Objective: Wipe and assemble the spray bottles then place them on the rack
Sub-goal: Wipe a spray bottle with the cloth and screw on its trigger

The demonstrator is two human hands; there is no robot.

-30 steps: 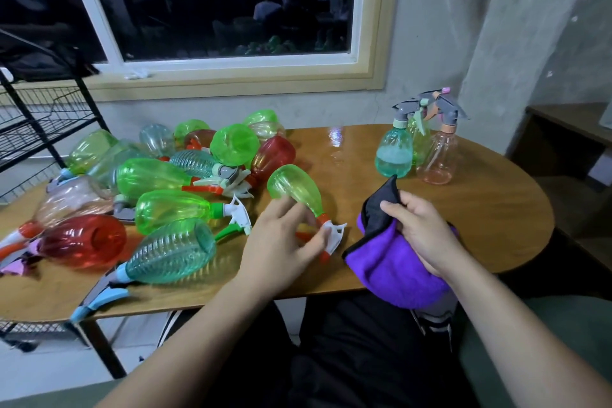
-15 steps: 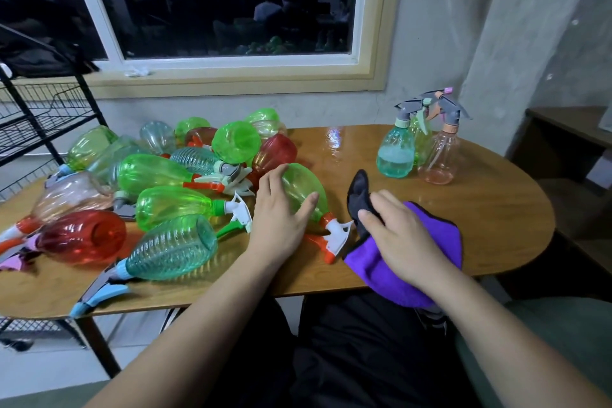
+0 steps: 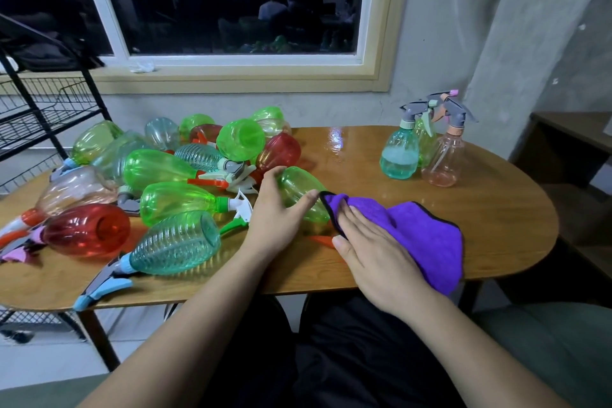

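Observation:
A green spray bottle [image 3: 299, 187] lies on its side at the middle of the wooden table [image 3: 496, 209]. My left hand [image 3: 276, 212] grips its body, thumb over the near side. My right hand [image 3: 371, 252] lies flat with straight fingers on a purple cloth [image 3: 427, 235], pressing it onto the bottle's neck end. The cloth hides the white sprayer head; only an orange trigger tip [image 3: 323, 239] shows. The black wire rack [image 3: 43, 109] stands at the far left.
Several green, red, teal and clear spray bottles [image 3: 175, 199] lie heaped on the table's left half. Three upright bottles [image 3: 427, 146] with grey sprayers stand at the back right. A window is behind the table; a dark side table [image 3: 569, 139] sits at the right.
My left hand slid from the sprayer head up onto the bottle's body. My right hand brought the cloth down from the air and spread it flat over the bottle's neck end.

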